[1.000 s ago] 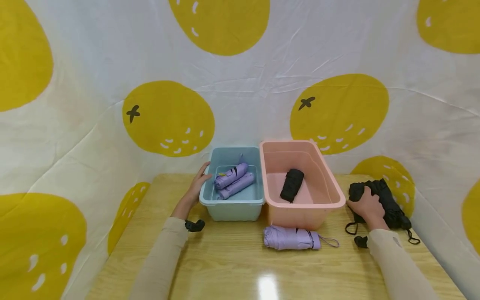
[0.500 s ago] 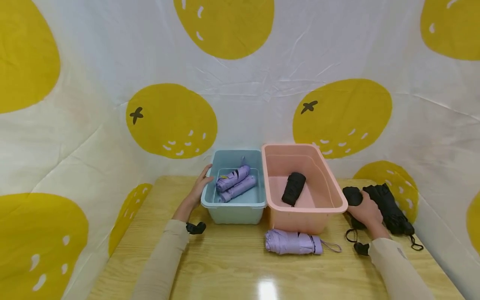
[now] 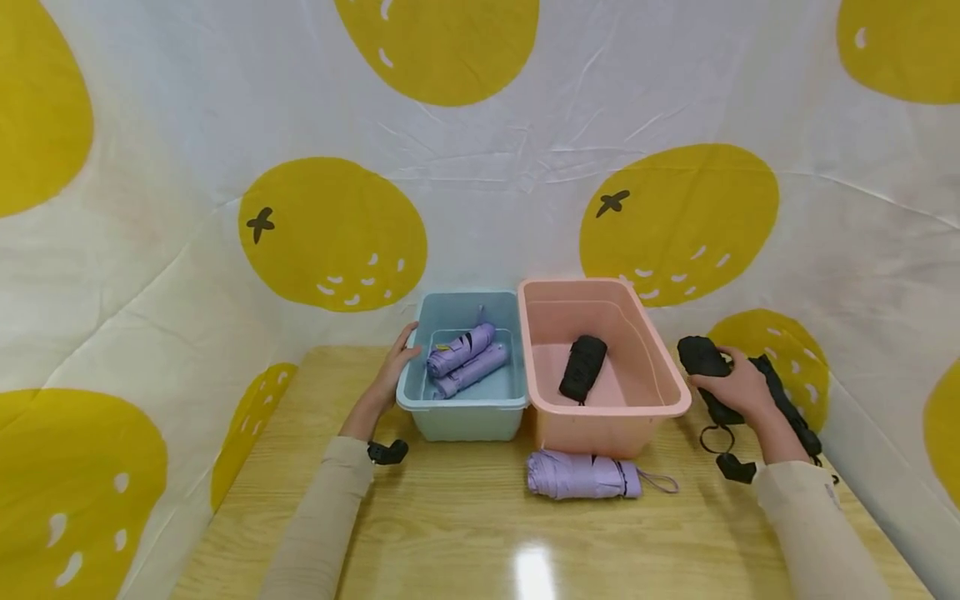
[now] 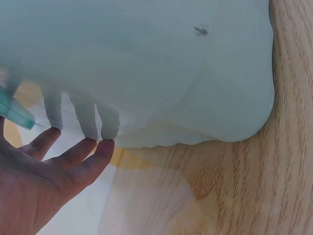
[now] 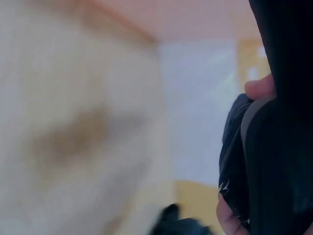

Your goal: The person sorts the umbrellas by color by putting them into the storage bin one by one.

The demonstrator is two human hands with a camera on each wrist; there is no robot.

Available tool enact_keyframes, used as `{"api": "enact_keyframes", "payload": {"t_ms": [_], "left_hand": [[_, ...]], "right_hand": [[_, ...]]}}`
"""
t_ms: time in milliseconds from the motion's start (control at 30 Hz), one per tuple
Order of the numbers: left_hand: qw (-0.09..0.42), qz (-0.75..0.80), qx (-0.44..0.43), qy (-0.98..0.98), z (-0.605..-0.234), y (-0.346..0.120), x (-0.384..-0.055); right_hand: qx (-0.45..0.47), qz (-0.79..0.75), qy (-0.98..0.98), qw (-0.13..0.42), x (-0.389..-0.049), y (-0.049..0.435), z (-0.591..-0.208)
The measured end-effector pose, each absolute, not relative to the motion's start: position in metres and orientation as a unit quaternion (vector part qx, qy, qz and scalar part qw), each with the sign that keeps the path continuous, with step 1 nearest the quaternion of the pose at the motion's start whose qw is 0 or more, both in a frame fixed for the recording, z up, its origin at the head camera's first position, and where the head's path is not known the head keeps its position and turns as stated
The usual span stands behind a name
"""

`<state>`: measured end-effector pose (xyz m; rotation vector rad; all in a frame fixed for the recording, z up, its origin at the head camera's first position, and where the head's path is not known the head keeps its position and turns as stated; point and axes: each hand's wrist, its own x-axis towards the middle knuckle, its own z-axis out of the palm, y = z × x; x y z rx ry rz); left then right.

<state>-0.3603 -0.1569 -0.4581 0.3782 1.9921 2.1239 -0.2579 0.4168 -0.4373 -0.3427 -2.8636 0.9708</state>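
Compared with half a second ago, my right hand (image 3: 738,388) has raised a black umbrella (image 3: 702,357), fingers and thumb gripping it above the wooden table (image 3: 435,533). Fruit-printed cloth (image 3: 487,225) hangs behind. My left hand (image 3: 392,371), fingers spread, touches the blue bin (image 3: 468,406) holding two purple umbrellas (image 3: 461,350); the adjoining pink bin (image 3: 600,429) holds another black one (image 3: 583,368).

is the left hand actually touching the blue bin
Touching: the left wrist view shows the left hand with fingers meeting the outer wall of the blue bin.
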Motion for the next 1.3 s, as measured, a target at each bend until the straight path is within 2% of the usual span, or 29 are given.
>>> {"api": "enact_keyframes", "payload": {"t_ms": [367, 600, 967, 1300], "left_hand": [[0.101, 0.719, 0.14, 0.673, -0.463, -0.159, -0.363], [0.092, 0.715, 0.135, 0.68, -0.475, -0.157, -0.372], [0.065, 0.709, 0.143, 0.687, -0.482, -0.157, -0.374], [0.091, 0.722, 0.143, 0.671, -0.459, -0.154, -0.361]], "right_hand": [[-0.053, 0.347, -0.934, 0.073, -0.26, 0.376, -0.36], [-0.024, 0.353, -0.933, 0.065, -0.273, 0.341, -0.327], [0.022, 0.39, -0.92, 0.017, -0.317, 0.301, -0.327], [0.085, 0.353, -0.932, 0.01, -0.357, 0.284, -0.352]]}}
